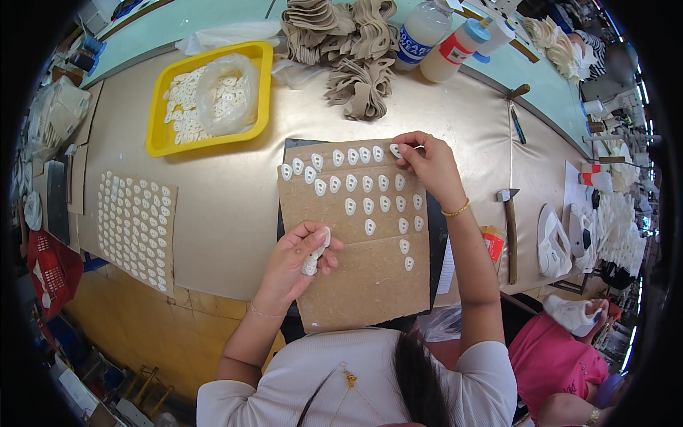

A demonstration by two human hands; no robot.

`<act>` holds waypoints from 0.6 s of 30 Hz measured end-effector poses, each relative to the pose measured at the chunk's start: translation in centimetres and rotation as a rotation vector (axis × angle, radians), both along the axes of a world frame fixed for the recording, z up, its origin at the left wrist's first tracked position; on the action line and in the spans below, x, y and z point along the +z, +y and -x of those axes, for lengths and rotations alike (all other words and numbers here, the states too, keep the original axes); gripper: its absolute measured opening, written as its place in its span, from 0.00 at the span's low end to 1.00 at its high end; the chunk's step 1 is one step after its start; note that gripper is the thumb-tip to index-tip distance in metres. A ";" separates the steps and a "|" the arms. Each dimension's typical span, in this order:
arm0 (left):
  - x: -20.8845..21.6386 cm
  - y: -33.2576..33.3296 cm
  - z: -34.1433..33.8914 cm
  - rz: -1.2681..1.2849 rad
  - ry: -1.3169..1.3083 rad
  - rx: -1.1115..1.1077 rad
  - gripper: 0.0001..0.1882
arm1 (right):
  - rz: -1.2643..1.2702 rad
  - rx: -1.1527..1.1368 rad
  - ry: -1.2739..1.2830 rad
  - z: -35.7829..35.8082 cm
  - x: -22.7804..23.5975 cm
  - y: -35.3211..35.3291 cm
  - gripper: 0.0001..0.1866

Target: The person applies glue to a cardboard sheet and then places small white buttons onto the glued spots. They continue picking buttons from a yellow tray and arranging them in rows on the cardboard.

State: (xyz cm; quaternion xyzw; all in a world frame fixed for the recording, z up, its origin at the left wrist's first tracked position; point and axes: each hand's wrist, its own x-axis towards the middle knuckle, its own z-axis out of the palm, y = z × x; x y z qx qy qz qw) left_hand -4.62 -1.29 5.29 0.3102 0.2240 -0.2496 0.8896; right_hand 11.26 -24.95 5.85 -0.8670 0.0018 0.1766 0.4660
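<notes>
A brown cardboard sheet (359,274) lies in front of me on a dark mat, its upper half covered with rows of small white oval pieces (368,183). My left hand (295,260) holds a small stack of the white pieces (314,257) over the sheet's left edge. My right hand (429,162) reaches to the sheet's top right corner, its fingertips pinching a single white piece (395,150) at the end of the top row.
A yellow tray (159,136) with white pieces and a plastic bag sits at the back left. Another cardboard sheet (135,229) full of pieces lies at left. Tan strips (359,67), bottles (441,35), a hammer (510,228) and white shoes (562,242) surround the work area. A person in pink (562,356) sits at right.
</notes>
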 end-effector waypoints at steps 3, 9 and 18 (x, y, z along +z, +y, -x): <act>-0.1 0.0 0.0 0.011 -0.006 0.003 0.08 | -0.067 -0.044 0.053 0.1 0.4 0.4 0.09; 0.0 0.0 0.0 0.015 -0.012 0.005 0.08 | -0.079 -0.071 0.057 -0.1 0.6 0.8 0.08; -0.1 0.0 0.0 0.012 -0.016 0.000 0.08 | 0.060 -0.055 0.043 0.2 1.2 1.5 0.08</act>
